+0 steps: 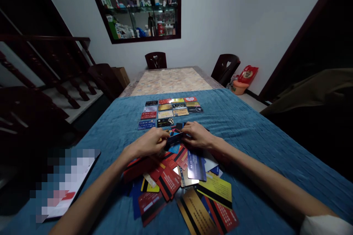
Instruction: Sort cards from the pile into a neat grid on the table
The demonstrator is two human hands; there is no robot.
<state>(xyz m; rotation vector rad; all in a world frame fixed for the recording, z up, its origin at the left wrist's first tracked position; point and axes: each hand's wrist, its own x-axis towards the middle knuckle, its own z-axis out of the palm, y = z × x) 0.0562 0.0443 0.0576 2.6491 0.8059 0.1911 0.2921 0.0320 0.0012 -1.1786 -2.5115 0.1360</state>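
Between both hands a dark blue card [174, 139] is held tilted above a loose pile of cards. The fingers of my left hand [156, 140] pinch its left end. At its right end, my right hand [198, 134] has its fingers closed on the same card. Red, yellow, gold and blue cards overlap under the hands and toward me, among them a yellow card [215, 188], a gold card [195, 211] and a red card [169, 181]. Just beyond the hands, several cards lie face up in rows, with a black card [165, 122] and a blue card [146, 124] nearest.
A blue cloth [256, 154] covers the near part of the table. At the left lies a white printed sheet [74, 187], partly blurred out. Chairs [226, 68] stand around the table's far end, and a lit wall shelf [143, 7] holds bottles and a plush toy.
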